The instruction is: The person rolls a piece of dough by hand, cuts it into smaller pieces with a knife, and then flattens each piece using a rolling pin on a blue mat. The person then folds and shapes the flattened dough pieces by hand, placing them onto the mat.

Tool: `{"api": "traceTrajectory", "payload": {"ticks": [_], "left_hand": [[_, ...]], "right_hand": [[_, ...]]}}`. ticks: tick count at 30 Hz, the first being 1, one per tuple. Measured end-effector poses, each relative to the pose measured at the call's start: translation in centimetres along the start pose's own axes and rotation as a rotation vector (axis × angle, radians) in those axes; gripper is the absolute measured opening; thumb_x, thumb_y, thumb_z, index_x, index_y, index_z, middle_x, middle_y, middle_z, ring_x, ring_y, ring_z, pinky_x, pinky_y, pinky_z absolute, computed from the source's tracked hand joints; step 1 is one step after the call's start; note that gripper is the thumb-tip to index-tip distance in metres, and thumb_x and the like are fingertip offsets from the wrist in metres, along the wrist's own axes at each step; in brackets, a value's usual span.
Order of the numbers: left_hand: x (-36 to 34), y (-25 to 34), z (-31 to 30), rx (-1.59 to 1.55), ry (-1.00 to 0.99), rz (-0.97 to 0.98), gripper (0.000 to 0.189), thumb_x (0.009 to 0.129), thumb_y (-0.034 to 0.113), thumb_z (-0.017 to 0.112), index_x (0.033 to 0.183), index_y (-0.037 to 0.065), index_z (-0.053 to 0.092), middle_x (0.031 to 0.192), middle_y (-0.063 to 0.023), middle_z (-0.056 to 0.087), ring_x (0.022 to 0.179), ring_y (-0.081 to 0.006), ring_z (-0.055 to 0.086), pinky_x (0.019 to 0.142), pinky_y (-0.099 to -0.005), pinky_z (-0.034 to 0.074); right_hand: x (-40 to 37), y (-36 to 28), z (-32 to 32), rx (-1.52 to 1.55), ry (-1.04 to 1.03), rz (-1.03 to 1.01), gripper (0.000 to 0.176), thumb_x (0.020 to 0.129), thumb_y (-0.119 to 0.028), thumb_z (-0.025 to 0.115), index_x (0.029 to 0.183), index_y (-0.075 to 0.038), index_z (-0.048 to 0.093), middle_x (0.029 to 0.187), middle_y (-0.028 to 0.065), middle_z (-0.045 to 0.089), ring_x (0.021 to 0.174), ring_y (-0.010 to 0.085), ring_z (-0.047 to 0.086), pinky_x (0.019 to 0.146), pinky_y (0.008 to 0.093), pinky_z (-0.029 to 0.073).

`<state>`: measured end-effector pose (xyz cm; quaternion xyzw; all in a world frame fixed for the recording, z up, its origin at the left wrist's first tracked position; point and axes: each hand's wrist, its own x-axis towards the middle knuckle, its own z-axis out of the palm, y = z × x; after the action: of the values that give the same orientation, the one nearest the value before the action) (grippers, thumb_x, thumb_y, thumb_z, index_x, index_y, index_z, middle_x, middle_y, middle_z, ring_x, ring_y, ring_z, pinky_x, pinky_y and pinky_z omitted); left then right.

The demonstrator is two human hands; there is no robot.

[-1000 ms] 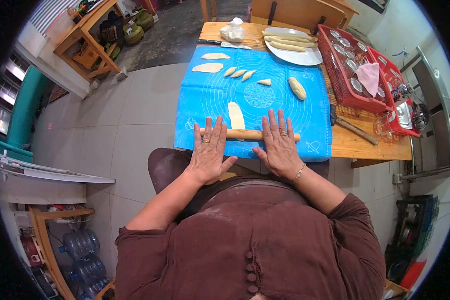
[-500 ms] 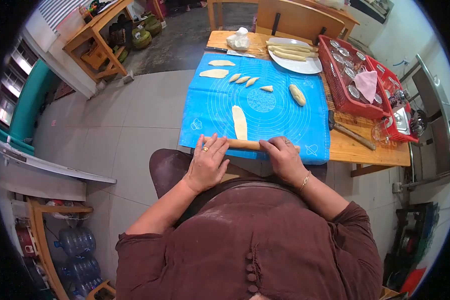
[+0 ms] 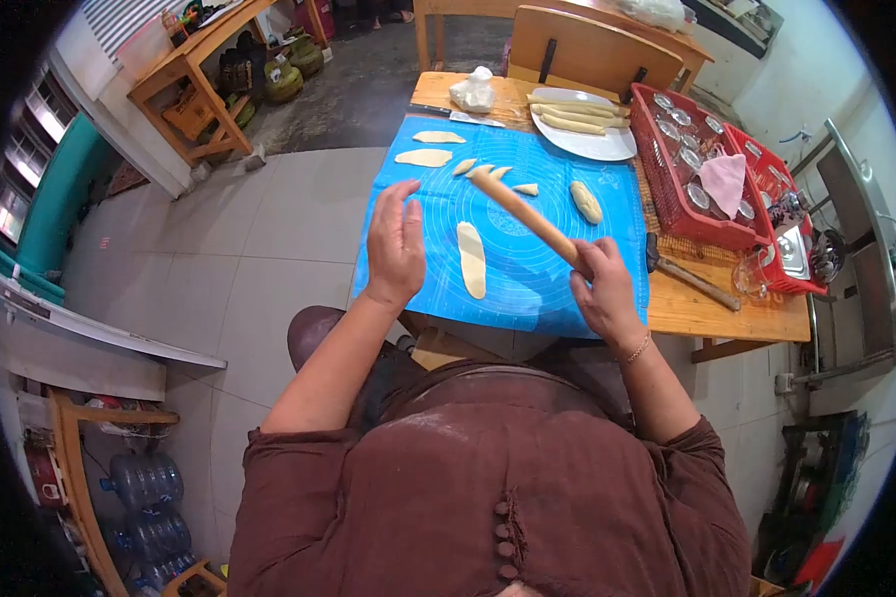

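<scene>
The rolling pin [image 3: 536,227] has moved up from the near edge of the blue mat [image 3: 528,274], and I see it slanting over the mat. The right hand [image 3: 607,294] is wrapped around its near end. The left hand [image 3: 396,249] has let go, flat and empty. A long flat dough piece [image 3: 472,261] lies between them.

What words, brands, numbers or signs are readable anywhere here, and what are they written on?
No text can be read with certainty.
Blue mat: pale printed rings and fine markings, too small to read.
Small red mark on the floor tiles: too small and blurred to tell whether it is lettering.
Water bottles: no readable label.
Green gas canister: any marking is too small to read.
</scene>
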<state>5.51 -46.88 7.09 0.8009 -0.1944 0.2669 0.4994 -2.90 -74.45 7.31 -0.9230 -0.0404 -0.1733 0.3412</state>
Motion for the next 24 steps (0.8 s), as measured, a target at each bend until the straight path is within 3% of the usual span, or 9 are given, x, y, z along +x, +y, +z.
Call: {"api": "traceTrajectory", "payload": {"ticks": [3, 4, 5, 8, 11, 15, 18, 20, 24], "left_hand": [[0.8, -1.0, 2.2, 0.233, -0.043, 0.165, 0.037, 0.1, 0.023, 0.045, 0.126, -0.003, 0.049, 0.134, -0.0244, 0.046, 0.133, -0.0443, 0.035, 0.11, -0.0497, 0.028], [1.0, -1.7, 2.9, 0.23, -0.173, 0.075, 0.052, 0.102, 0.036, 0.04, 0.136, -0.003, 0.042, 0.148, -0.0265, 0.03, 0.143, -0.0481, 0.013, 0.116, -0.0556, 0.009], [1.1, -2.6, 3.8, 0.233, -0.17, 0.075, 0.052, 0.102, 0.036, 0.04, 0.136, -0.003, 0.042, 0.148, -0.0265, 0.03, 0.143, -0.0481, 0.013, 0.116, -0.0556, 0.009], [1.4, -3.9, 5.9, 0.622, -0.492, -0.04, 0.073, 0.101, 0.052, 0.026, 0.15, -0.001, 0.024, 0.158, -0.0257, 0.004, 0.146, -0.0433, -0.007, 0.117, -0.0542, -0.005], [1.8, -4.0, 6.7, 0.753, -0.702, -0.142, 0.07, 0.102, 0.049, 0.022, 0.151, -0.001, 0.02, 0.159, -0.0247, 0.0, 0.146, -0.0428, -0.01, 0.116, -0.055, -0.006], [1.5, -4.4, 7.0, 0.785, -0.747, -0.152, 0.073, 0.101, 0.051, 0.023, 0.152, -0.001, 0.017, 0.159, -0.0237, -0.002, 0.146, -0.0416, -0.012, 0.115, -0.057, -0.009], [1.5, -4.0, 7.1, 0.799, -0.752, -0.153, 0.073, 0.101, 0.05, 0.026, 0.152, -0.001, 0.016, 0.16, -0.0229, -0.003, 0.146, -0.0404, -0.014, 0.114, -0.0599, -0.01], [1.3, -3.8, 7.0, 0.808, -0.742, -0.155, 0.073, 0.101, 0.049, 0.027, 0.152, -0.001, 0.016, 0.16, -0.0223, -0.003, 0.146, -0.0397, -0.013, 0.113, -0.0624, -0.01], [0.6, -3.5, 6.1, 0.823, -0.72, -0.142, 0.072, 0.1, 0.047, 0.029, 0.151, -0.002, 0.016, 0.16, -0.022, -0.002, 0.147, -0.0397, -0.013, 0.112, -0.0635, -0.01]], "right_hand": [[-0.2, -0.7, 2.3, -0.016, -0.084, -0.076, 0.036, 0.077, 0.001, 0.062, 0.112, -0.003, 0.062, 0.095, 0.0173, 0.054, 0.087, 0.0352, 0.057, 0.078, 0.0439, 0.049], [-0.1, -0.8, 3.5, -0.02, -0.104, -0.125, 0.036, 0.077, 0.0, 0.062, 0.113, -0.003, 0.062, 0.095, 0.0177, 0.054, 0.086, 0.0352, 0.057, 0.078, 0.0438, 0.049], [0.2, -0.8, 4.6, -0.023, -0.122, -0.178, 0.037, 0.077, -0.001, 0.062, 0.114, -0.002, 0.062, 0.095, 0.0182, 0.054, 0.086, 0.0351, 0.057, 0.077, 0.0437, 0.049], [0.7, -0.2, 7.6, -0.111, -0.148, -0.276, 0.038, 0.077, -0.001, 0.061, 0.114, -0.001, 0.062, 0.095, 0.0191, 0.054, 0.088, 0.035, 0.057, 0.078, 0.0431, 0.049], [0.6, -0.4, 8.6, -0.179, -0.179, -0.296, 0.036, 0.076, -0.003, 0.062, 0.113, 0.001, 0.062, 0.096, 0.0199, 0.055, 0.093, 0.0356, 0.055, 0.082, 0.0448, 0.047], [1.4, -1.6, 7.2, -0.203, -0.197, -0.301, 0.034, 0.081, -0.013, 0.061, 0.112, 0.001, 0.062, 0.102, 0.0213, 0.056, 0.099, 0.037, 0.053, 0.087, 0.0474, 0.045], [3.8, -1.2, 7.1, -0.34, -0.279, -0.192, 0.044, 0.092, -0.032, 0.052, 0.121, 0.001, 0.059, 0.122, 0.0267, 0.054, 0.116, 0.0418, 0.048, 0.098, 0.0493, 0.04], [4.7, -0.7, 8.7, -0.465, -0.119, -0.095, 0.062, 0.098, -0.047, 0.039, 0.137, 0.001, 0.047, 0.144, 0.0323, 0.036, 0.137, 0.048, 0.029, 0.111, 0.053, 0.026], [4.4, -0.5, 10.3, -0.459, -0.274, 0.028, 0.073, 0.099, -0.053, 0.032, 0.147, 0.001, 0.032, 0.153, 0.0342, 0.016, 0.144, 0.0502, 0.007, 0.115, 0.0581, 0.009]]}}
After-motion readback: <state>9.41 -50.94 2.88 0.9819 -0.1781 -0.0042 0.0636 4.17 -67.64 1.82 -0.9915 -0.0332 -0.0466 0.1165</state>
